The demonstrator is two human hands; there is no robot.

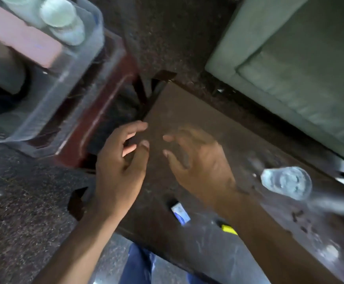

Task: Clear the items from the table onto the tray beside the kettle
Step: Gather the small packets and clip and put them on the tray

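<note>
Both hands, left hand and right hand, are hovering empty, fingers spread; the clear drinking glass is probably fragile and slippery, so grip its sides.

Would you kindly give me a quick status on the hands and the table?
Left hand and right hand open, empty, above the table. Glass, small packet, yellow item on it. Nothing between hands.

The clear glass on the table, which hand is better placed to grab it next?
Probably the right hand. The clear glass stands on the table just off that hand's outer side, while the left hand hangs open over the table's opposite edge, with the right hand between it and the glass.
</note>
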